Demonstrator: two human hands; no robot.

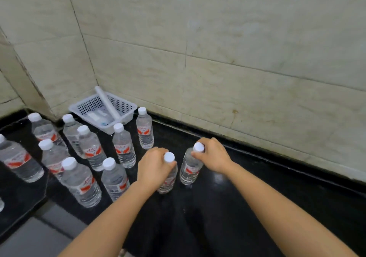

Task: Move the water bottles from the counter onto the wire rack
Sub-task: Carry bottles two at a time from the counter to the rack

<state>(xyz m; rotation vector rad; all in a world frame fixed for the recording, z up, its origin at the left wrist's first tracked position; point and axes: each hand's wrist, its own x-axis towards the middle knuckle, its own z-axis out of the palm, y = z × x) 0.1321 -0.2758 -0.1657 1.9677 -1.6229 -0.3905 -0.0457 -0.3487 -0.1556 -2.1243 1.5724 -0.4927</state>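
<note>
Several clear water bottles with white caps and red-and-white labels stand on a black counter (247, 187). My left hand (153, 167) grips the neck of one bottle (169, 179) just below its cap. My right hand (213, 155) grips the neck of a second bottle (189, 169) right beside it. Both bottles are upright, their bases on or just above the counter. The other bottles, such as one near the wall (145, 132) and one in front (83, 185), stand to the left. No wire rack is in view.
A white perforated plastic basket (126, 106) holding a white tube and small items sits in the tiled corner. Beige tiled walls rise behind and to the left. The counter's front edge drops to a grey floor (39, 237) at lower left.
</note>
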